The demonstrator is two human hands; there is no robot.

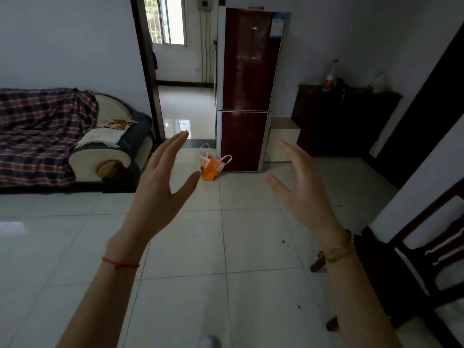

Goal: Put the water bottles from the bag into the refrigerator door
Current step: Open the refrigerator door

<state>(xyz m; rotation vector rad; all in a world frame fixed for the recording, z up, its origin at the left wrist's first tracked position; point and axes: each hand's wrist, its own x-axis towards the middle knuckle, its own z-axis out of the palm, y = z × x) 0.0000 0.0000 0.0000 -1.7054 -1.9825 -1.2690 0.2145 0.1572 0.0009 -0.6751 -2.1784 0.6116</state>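
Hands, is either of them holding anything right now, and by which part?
Nothing is held: the left hand and right hand are both open and empty.

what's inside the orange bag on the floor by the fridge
The orange bag stands on the tiled floor, white handles up. Its contents are hidden by its sides, so no bottles show.

small pale logo on refrigerator (247,71), blue sticker (279,25), neither legible

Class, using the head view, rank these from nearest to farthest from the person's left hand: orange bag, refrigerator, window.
1. Orange bag, on the floor just past the left hand.
2. Refrigerator, standing behind the bag, doors shut.
3. Window, through the doorway, far room.
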